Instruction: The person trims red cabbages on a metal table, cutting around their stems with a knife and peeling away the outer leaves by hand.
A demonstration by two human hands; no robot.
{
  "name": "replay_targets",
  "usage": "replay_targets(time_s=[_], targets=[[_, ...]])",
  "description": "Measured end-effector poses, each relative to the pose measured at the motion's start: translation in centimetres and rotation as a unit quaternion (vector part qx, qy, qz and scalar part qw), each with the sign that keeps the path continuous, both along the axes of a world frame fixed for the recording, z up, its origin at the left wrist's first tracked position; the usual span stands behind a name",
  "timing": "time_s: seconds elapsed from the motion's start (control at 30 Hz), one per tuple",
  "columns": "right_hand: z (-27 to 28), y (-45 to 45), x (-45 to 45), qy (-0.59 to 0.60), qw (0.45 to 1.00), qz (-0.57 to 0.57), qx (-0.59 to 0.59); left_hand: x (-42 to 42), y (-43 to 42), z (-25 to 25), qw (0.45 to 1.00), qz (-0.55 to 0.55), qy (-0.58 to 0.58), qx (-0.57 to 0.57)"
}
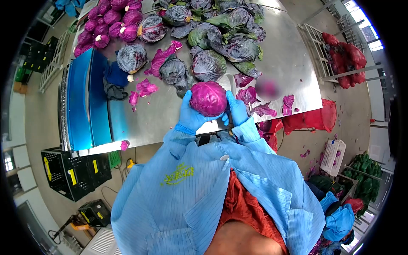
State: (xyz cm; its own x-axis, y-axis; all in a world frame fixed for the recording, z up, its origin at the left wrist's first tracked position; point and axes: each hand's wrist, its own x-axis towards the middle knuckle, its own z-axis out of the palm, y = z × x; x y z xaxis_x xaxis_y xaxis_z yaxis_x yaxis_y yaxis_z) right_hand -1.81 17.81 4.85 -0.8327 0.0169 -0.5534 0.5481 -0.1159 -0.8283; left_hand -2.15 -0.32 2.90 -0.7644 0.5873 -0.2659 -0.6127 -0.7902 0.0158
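Observation:
A peeled purple cabbage (pixel 208 98) is held between my two blue-gloved hands, above the near part of the steel table (pixel 159 108). My left hand (pixel 190 114) wraps its left side from below. On the cabbage's right side is my right hand (pixel 236 109), its fingers reaching under the lower edge. Just beyond lie unpeeled cabbages (pixel 208 65) with dark outer leaves. Loose purple leaves (pixel 248 96) are scattered to the right of my right hand, and more (pixel 146 87) lie to the left.
Peeled cabbages (pixel 111 17) are piled at the back left. A blue box-like unit (pixel 87 100) stands on the table's left side, beside a dark blue cloth (pixel 115 74). Black crates (pixel 76 172) are on the floor at left. Red sacks (pixel 309 117) hang beyond the right edge.

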Motion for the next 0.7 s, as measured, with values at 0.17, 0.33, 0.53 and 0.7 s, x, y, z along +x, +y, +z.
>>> replay_targets(time_s=[0.17, 0.33, 0.53, 0.7], targets=[[1.4, 1.2, 0.4, 0.026, 0.997, -0.045, 0.049, -0.2, 0.8, 0.0, 0.994, 0.037, 0.044, -0.090], [1.8, 2.2, 0.4, 0.033, 0.998, -0.049, -0.014, 0.0, 1.7, 0.1, 0.993, 0.046, 0.034, -0.103], [1.4, 0.8, 2.0, 0.057, 0.998, -0.016, -0.024, 0.5, 2.1, -1.8, 0.969, 0.069, 0.064, -0.227], [0.9, 1.2, 2.5, 0.015, 0.999, -0.014, -0.041, 1.3, 2.0, -1.0, 0.969, 0.066, 0.047, -0.233]])
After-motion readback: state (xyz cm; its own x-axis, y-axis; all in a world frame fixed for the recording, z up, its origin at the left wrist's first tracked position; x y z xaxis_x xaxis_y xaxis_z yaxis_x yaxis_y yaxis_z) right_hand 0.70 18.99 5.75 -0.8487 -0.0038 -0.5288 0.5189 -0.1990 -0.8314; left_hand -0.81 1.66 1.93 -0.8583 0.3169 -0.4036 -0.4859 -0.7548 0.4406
